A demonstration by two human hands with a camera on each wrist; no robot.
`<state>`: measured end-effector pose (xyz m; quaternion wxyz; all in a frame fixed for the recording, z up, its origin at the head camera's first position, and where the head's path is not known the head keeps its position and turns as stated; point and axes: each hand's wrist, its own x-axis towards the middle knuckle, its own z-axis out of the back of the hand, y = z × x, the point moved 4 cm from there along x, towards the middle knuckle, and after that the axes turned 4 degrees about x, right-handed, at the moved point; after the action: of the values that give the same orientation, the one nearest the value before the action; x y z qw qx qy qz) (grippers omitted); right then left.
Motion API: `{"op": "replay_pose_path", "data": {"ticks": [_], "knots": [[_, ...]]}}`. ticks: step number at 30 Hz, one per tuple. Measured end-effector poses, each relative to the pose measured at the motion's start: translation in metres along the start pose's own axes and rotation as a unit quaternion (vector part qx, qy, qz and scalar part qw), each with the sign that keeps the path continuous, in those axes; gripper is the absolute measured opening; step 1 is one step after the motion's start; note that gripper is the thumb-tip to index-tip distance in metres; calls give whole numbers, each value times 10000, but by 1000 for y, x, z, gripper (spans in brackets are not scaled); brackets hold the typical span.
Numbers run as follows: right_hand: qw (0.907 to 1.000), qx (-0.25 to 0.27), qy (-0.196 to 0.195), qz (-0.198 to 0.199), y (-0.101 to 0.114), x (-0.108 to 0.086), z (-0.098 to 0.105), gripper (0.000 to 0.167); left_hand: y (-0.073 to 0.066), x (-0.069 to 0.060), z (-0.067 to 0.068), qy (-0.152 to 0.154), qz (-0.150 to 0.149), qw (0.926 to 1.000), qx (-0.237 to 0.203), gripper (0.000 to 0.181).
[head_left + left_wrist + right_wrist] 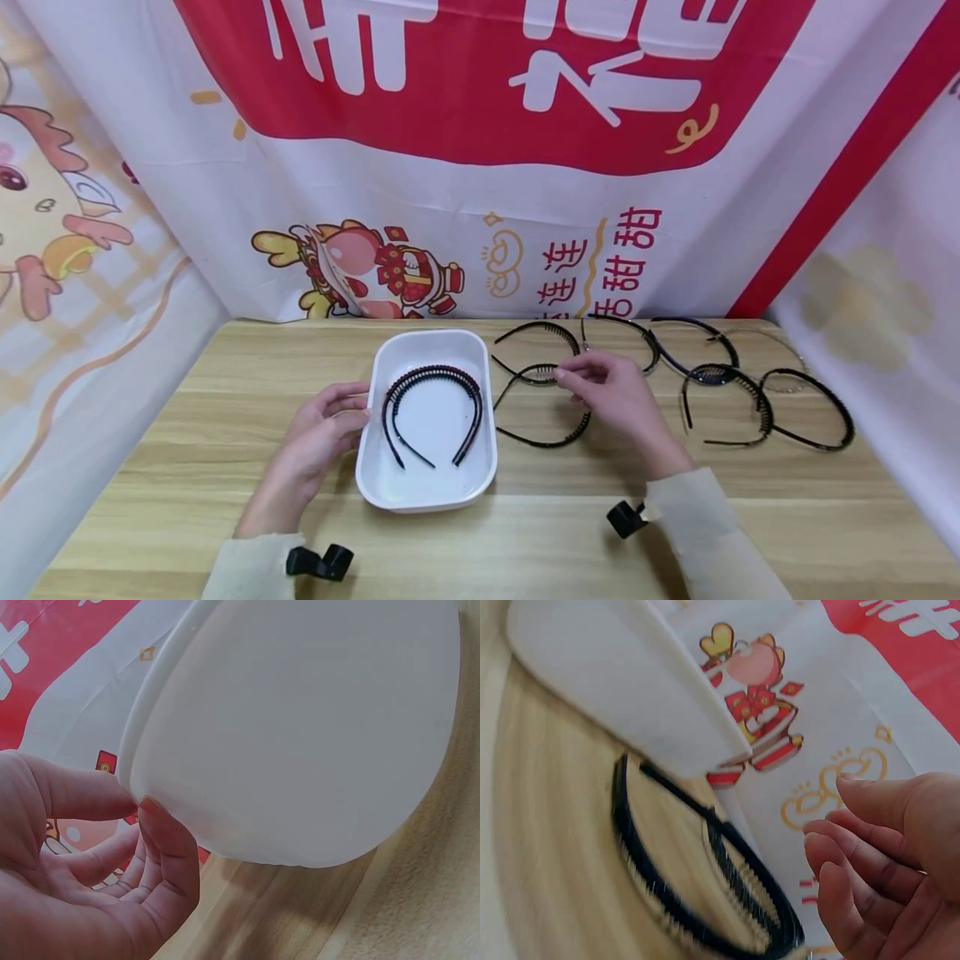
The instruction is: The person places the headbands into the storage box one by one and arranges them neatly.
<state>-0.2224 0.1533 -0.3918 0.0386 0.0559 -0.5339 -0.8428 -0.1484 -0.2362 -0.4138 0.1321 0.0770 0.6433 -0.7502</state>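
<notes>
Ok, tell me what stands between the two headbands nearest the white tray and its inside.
Only the raised right side of the white tray; nothing else visible stands between it and the near headband or the far headband.

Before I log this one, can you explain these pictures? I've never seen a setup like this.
There is no machine here: these are a person's two bare hands. The widest picture comes from a camera on the head, looking forward and down; the other two come from cameras on each wrist, showing that hand's work.

On the wooden table stands a white tray with dark headbands in it. More loose headbands lie to its right. Behind hangs a printed cloth.

The left hand pinches the tray's rim. The right hand is over the loose headbands and appears to hold nothing.
</notes>
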Motion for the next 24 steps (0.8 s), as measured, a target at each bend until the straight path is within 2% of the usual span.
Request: {"op": "replay_pose_path", "data": {"ticks": [3,10,19,24], "knots": [[9998,126,-103,-87,-11,-3,8,31,0,-1,0,-4,2,10000,-27,56],[9938,858,-261,-655,-36,-7,14,32,1,0,0,-4,44,10000,23,57],[9921,609,-593,-920,-52,-8,19,35,1,-1,-1,-7,95,9999,47,58],[9914,518,-617,-1030,-58,-8,19,39,1,0,-1,-20,107,9999,54,59]]}}
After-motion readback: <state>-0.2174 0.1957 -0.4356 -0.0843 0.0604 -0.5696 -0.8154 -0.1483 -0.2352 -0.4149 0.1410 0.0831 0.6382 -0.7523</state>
